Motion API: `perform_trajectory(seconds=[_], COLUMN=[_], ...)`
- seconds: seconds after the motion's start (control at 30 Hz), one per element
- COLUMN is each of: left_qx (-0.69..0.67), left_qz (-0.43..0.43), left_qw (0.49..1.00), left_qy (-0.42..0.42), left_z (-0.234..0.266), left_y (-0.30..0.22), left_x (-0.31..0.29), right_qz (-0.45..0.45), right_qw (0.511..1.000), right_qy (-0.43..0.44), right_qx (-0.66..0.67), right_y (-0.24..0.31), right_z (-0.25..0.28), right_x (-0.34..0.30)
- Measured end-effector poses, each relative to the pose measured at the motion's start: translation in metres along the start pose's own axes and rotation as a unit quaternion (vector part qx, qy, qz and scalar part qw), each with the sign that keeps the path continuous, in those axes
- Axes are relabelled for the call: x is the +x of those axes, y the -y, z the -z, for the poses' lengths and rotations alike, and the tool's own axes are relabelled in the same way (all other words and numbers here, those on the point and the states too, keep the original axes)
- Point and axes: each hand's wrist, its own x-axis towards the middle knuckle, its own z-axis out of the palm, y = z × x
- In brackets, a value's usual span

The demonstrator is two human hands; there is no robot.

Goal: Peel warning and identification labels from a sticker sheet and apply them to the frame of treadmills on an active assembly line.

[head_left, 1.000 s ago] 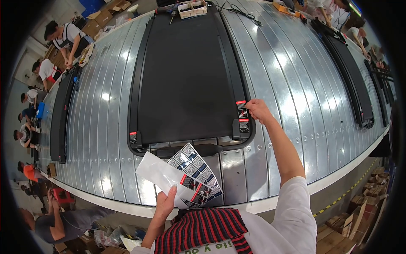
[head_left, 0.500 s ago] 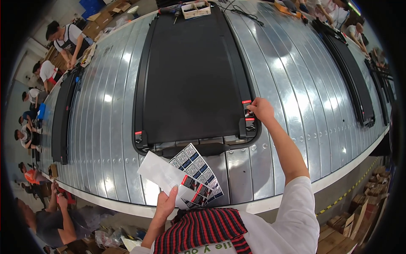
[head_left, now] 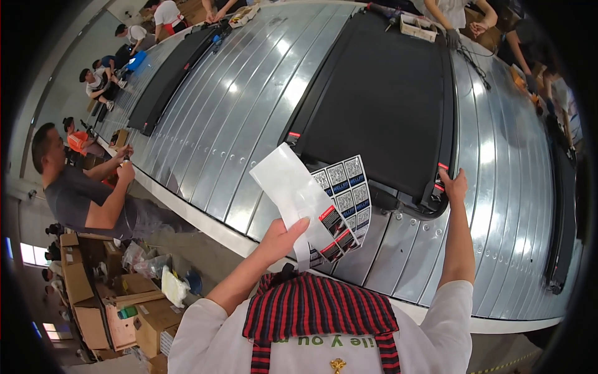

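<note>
Head view: the left hand (head_left: 283,240) has its fingers clamped on fanned sheets, thumb pressed flat on top, the other fingers mostly hidden beneath. Fanning up and right from those fingers are a smooth, glossy white paper (head_left: 279,179), red-and-black labels (head_left: 337,232) and a stiff sticker sheet (head_left: 355,187) gridded with square codes. Past the sheets, and forward of both hands, lies the machine (head_left: 386,100), a long rectangle with a flat, matt black belt, dark side rails and a rounded tubular end. The right hand (head_left: 455,186) is at its near right corner, just beside a red-topped decal (head_left: 443,167); I cannot tell whether these fingers are apart or closed on the rail. The right arm reaches forward, only slightly bent, its forearm nearly straight up the view; the left elbow is bent, its forearm slanting in toward the chest's front. Below the fingers, a ribbed red-and-black striped apron (head_left: 321,305) covers the chest. Shiny metal slats with rivets form the desk (head_left: 249,143). Far beyond the right fingers sits a pale divided tray (head_left: 418,28).
</note>
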Motion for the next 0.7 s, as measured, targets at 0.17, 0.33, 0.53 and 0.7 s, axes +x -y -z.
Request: perform_trajectory(seconds=[0.17, 0.33, 0.53, 0.7], left_qx=[-0.046, -0.094, -0.071, -0.140], left_qz=[-0.031, -0.042, -0.083, -0.075], left_qw=[0.998, 0.990, 0.985, 0.985], left_qy=[0.018, 0.097, 0.132, 0.070], left_z=[0.000, 0.015, 0.040, 0.082], left_y=[-0.001, -0.012, -0.014, -0.018], left_x=[0.000, 0.000, 0.009, 0.020], right_qz=[0.035, 0.160, 0.132, 0.151], right_qw=[0.994, 0.906, 0.731, 0.754], right_qy=[0.007, 0.156, 0.427, 0.423], right_qx=[-0.100, 0.361, 0.516, 0.479], right_y=[-0.002, 0.093, 0.185, 0.210], right_z=[0.025, 0.060, 0.097, 0.106], right_x=[-0.027, -0.135, -0.238, -0.263])
